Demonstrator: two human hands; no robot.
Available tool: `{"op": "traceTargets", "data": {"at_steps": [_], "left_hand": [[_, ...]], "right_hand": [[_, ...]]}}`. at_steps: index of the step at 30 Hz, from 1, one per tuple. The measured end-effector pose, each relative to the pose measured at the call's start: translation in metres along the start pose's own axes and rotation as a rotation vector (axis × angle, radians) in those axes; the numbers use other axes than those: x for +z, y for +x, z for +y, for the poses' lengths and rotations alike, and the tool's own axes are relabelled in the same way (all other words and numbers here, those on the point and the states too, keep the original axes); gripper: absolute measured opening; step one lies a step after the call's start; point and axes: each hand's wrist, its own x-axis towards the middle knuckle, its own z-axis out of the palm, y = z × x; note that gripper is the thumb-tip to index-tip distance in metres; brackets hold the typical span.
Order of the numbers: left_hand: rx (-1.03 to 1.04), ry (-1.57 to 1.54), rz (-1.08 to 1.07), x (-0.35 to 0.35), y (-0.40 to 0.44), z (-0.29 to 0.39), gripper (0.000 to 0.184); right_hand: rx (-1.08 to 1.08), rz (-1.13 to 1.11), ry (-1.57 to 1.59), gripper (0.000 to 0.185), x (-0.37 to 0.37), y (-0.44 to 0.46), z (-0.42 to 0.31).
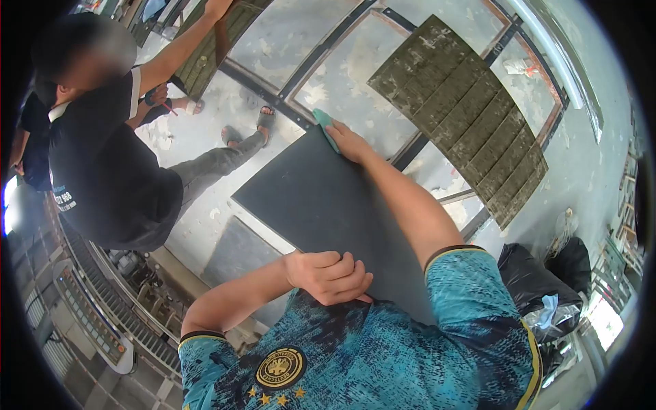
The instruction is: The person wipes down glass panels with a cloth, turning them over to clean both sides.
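Note:
A dark grey flat panel stretches out in front of my body, its near end hidden by my shirt and arms. At its far corner my right hand presses a green cloth against the surface, the fingers closed over it. Close to my chest, above the panel's near part, my left hand is closed with curled fingers. Whether anything is inside that fist is hidden.
A ribbed, stained brown board lies across a metal frame ahead. Another person stands at left, reaching toward a second board. Black bags sit at right; a roller machine is at lower left.

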Motion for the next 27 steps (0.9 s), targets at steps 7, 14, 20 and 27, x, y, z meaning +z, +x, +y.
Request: {"op": "traceTargets", "data": {"at_steps": [7,14,20,27], "left_hand": [[-0.051,0.088,0.138,0.015,-0.009,0.018,0.039],[-0.033,0.04,0.103,0.009,-0.022,0.021,0.038],[-0.049,0.076,0.102,0.008,-0.021,0.026,0.037],[-0.095,0.046,0.056,0.007,-0.027,0.034,0.04]], "right_hand": [[-0.77,-0.221,-0.181,0.063,0.024,-0.124,-0.091],[-0.709,-0.24,-0.224,0.062,0.02,-0.093,-0.074],[-0.816,-0.264,-0.276,0.062,0.037,-0.144,-0.116],[-0.113,0.071,-0.368,0.058,-0.026,-0.183,0.073]]}}
